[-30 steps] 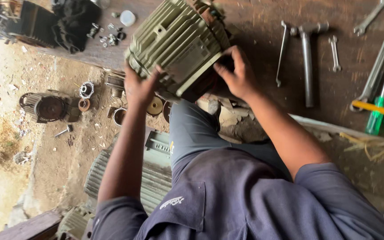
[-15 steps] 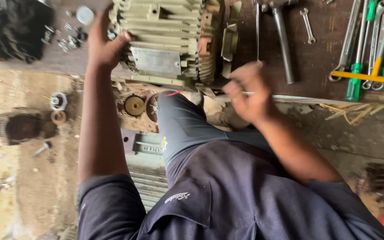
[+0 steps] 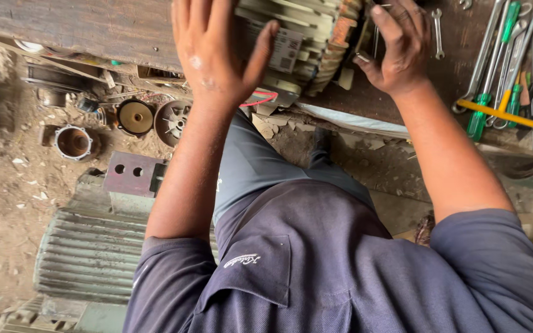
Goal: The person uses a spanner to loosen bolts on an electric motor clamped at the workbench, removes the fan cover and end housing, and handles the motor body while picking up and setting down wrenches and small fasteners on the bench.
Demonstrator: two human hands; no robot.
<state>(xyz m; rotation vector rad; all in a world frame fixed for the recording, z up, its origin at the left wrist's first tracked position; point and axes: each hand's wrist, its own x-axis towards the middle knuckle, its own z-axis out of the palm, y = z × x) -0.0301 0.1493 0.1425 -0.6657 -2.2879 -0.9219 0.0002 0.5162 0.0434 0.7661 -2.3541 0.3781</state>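
Head view looking straight down the person's own chest; the bench (image 3: 94,24) runs across the 12 o'clock edge, dirt floor below it. The motor (image 3: 306,43), a pale green ribbed casing with a label plate, sits on the bench at 12 o'clock, its near edge close to the bench lip, likely so both arms can reach around it. Left hand (image 3: 217,52) lies flat against the motor's near side at about 11 o'clock, fingers spread and thumb out, palm pressing rather than gripping: it reads as steadying the casing so it does not roll. Right hand (image 3: 396,46) is at 1 o'clock on the motor's end, where rust-coloured windings (image 3: 340,37) show; fingers curl loosely around something small and metallic at the thumb, but I cannot tell what, nor whether it is truly gripped. Spanners (image 3: 437,31) and green-handled screwdrivers (image 3: 495,80) lie in a loose row at 2 o'clock, handles toward the person, within reach of the right hand; a yellow-handled tool (image 3: 501,114) lies across them. On the floor at 9 to 10 o'clock are round parts (image 3: 136,117), a fan-like disc (image 3: 174,120) and a metal cup (image 3: 74,142), laid out apart from one another, seemingly stripped pieces kept in view. A second ribbed casing (image 3: 87,253) lies on the floor at 8 o'clock beside the person's left arm
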